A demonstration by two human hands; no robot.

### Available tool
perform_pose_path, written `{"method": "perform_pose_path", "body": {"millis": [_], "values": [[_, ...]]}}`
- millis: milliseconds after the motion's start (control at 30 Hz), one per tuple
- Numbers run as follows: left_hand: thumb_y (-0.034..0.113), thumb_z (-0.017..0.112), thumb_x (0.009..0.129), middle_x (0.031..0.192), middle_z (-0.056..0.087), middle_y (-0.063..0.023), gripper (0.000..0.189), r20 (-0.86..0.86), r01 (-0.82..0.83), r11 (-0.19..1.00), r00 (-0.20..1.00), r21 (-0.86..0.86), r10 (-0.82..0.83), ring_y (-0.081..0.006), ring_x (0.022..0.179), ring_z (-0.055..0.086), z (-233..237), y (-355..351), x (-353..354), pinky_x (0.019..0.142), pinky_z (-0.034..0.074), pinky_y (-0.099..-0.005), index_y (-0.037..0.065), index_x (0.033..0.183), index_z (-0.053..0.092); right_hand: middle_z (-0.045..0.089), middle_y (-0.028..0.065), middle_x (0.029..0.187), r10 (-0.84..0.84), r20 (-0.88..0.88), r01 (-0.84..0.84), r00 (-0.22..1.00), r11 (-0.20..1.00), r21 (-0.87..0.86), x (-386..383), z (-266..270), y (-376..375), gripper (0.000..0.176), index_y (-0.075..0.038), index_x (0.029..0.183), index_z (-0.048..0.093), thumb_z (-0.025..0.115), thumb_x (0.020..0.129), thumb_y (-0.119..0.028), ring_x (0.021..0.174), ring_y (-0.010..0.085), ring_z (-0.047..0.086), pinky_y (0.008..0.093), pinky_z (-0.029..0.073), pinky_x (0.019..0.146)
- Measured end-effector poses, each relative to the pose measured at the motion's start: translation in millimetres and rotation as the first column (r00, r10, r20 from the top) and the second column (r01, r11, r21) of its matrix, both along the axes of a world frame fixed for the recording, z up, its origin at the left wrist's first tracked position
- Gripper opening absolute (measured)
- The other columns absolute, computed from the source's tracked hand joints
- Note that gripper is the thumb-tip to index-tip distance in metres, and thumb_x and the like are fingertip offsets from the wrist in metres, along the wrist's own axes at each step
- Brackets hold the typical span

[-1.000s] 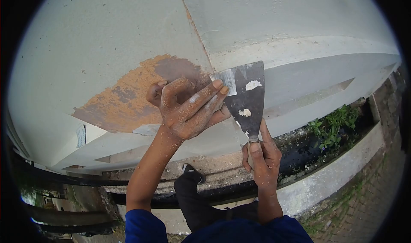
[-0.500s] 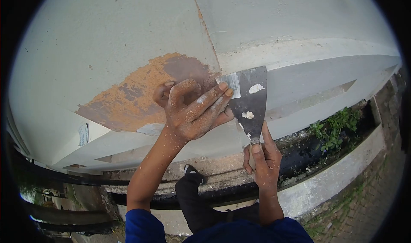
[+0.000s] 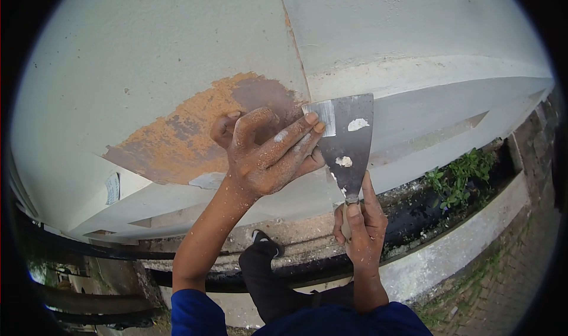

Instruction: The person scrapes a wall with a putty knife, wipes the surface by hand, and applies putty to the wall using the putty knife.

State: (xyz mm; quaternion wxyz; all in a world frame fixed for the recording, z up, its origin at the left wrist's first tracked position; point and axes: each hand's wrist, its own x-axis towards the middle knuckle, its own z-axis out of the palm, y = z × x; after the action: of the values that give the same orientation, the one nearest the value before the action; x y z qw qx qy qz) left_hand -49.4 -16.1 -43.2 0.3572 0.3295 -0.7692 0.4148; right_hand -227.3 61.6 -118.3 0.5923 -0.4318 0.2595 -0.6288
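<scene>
Perhaps scraper [image 3: 355,144] edge off wall [image 3: 195,40]

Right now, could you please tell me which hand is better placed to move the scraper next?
Probably the right hand: it grips the scraper by its handle, while the left hand touches the blade.
</scene>
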Motion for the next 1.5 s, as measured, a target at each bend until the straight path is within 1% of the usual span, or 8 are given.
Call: {"method": "perform_pose_path", "body": {"millis": [267, 400, 500, 833, 967, 1067, 1267, 1500], "values": [[0.051, 0.071, 0.064, 0.099, 0.069, 0.0133, 0.037, -0.016, 0.058, 0.998, 0.998, -0.018, -0.058, -0.0211, 0.092, 0.05, 3.5, -2.8, 2.0, 0.096, 0.02, -0.0433, 0.024, 0.089, 0.075, 0.05, 0.0006, 0.065, -0.061, -0.001, 0.061, 0.998, 0.998, 0.031, 9.0, 5.7, 7.2, 0.056, 0.005, 0.143, 0.023, 0.047, 0.097, -0.015, 0.051, 0.0025, 0.041, 0.0191, 0.034, 0.043], [0.049, 0.072, 0.063, 0.099, 0.07, 0.0131, 0.037, -0.054, 0.03, 0.999, 0.998, 0.024, -0.028, -0.0206, 0.091, 0.049, 7.2, 1.1, -2.3, 0.092, 0.022, -0.044, 0.023, 0.09, 0.075, 0.05, 0.0012, 0.065, -0.035, 0.0, 0.035, 0.999, 0.999, 0.0, 7.3, 4.8, 6.5, 0.055, 0.006, 0.143, 0.023, 0.046, 0.098, -0.015, 0.051, 0.0026, 0.041, 0.0187, 0.034, 0.043], [0.048, 0.072, 0.063, 0.1, 0.07, 0.0131, 0.037, 0.029, 0.029, 1.0, 0.999, -0.007, -0.028, -0.0209, 0.091, 0.049, 5.9, -0.1, 0.8, 0.093, 0.021, -0.0438, 0.023, 0.09, 0.075, 0.051, 0.0015, 0.065, -0.038, 0.018, 0.038, 0.999, 0.999, -0.001, 7.6, 4.1, 6.7, 0.056, 0.005, 0.143, 0.023, 0.047, 0.098, -0.016, 0.051, 0.0027, 0.041, 0.0186, 0.034, 0.043], [0.047, 0.075, 0.06, 0.099, 0.069, 0.0136, 0.038, -0.03, -0.004, 1.0, 1.0, 0.003, 0.004, -0.0213, 0.092, 0.05, 15.1, 1.6, -0.4, 0.096, 0.019, -0.0433, 0.023, 0.089, 0.075, 0.051, 0.0015, 0.066, -0.04, 0.017, 0.039, 0.999, 0.999, 0.032, 13.3, 5.9, 4.7, 0.058, 0.003, 0.144, 0.024, 0.05, 0.097, -0.019, 0.051, 0.0031, 0.042, 0.019, 0.035, 0.044], [0.048, 0.074, 0.06, 0.099, 0.07, 0.0118, 0.039, 0.002, 0.049, 0.999, 0.999, -0.004, -0.049, -0.0219, 0.092, 0.049, 2.4, -1.6, 1.5, 0.095, 0.02, -0.0438, 0.023, 0.09, 0.075, 0.052, 0.0018, 0.066, -0.017, 0.064, 0.012, 0.998, 0.998, 0.066, 12.2, 0.4, 8.9, 0.057, 0.003, 0.144, 0.025, 0.05, 0.097, -0.018, 0.051, 0.0032, 0.042, 0.0192, 0.036, 0.043], [0.048, 0.074, 0.06, 0.1, 0.069, 0.0136, 0.038, -0.02, 0.01, 1.0, 1.0, -0.009, -0.01, -0.0211, 0.091, 0.049, 13.6, 0.7, 0.7, 0.093, 0.021, -0.0428, 0.024, 0.09, 0.075, 0.053, 0.002, 0.067, -0.043, 0.024, 0.043, 0.999, 0.999, -0.011, 15.3, 9.9, 0.6, 0.057, 0.002, 0.144, 0.024, 0.049, 0.097, -0.018, 0.051, 0.0031, 0.042, 0.0191, 0.036, 0.043], [0.05, 0.072, 0.063, 0.1, 0.07, 0.0132, 0.037, -0.003, 0.046, 0.998, 0.999, -0.041, -0.046, -0.0207, 0.09, 0.05, 3.8, -2.3, 4.9, 0.094, 0.021, -0.0422, 0.025, 0.09, 0.074, 0.052, 0.0011, 0.067, -0.023, 0.033, 0.021, 0.999, 0.997, 0.074, 14.0, 1.6, 6.9, 0.056, 0.002, 0.144, 0.025, 0.048, 0.097, -0.017, 0.051, 0.0029, 0.042, 0.0191, 0.035, 0.043], [0.048, 0.074, 0.063, 0.099, 0.07, 0.0142, 0.036, -0.033, 0.033, 0.999, 0.999, -0.005, -0.033, -0.021, 0.093, 0.049, -0.8, 0.6, 4.9, 0.096, 0.02, -0.0436, 0.025, 0.09, 0.074, 0.05, 0.0003, 0.064, -0.026, -0.017, 0.026, 1.0, 1.0, -0.003, 7.5, 1.3, 5.3, 0.056, 0.004, 0.143, 0.025, 0.048, 0.097, -0.017, 0.049, 0.0026, 0.04, 0.0188, 0.035, 0.043]]}}
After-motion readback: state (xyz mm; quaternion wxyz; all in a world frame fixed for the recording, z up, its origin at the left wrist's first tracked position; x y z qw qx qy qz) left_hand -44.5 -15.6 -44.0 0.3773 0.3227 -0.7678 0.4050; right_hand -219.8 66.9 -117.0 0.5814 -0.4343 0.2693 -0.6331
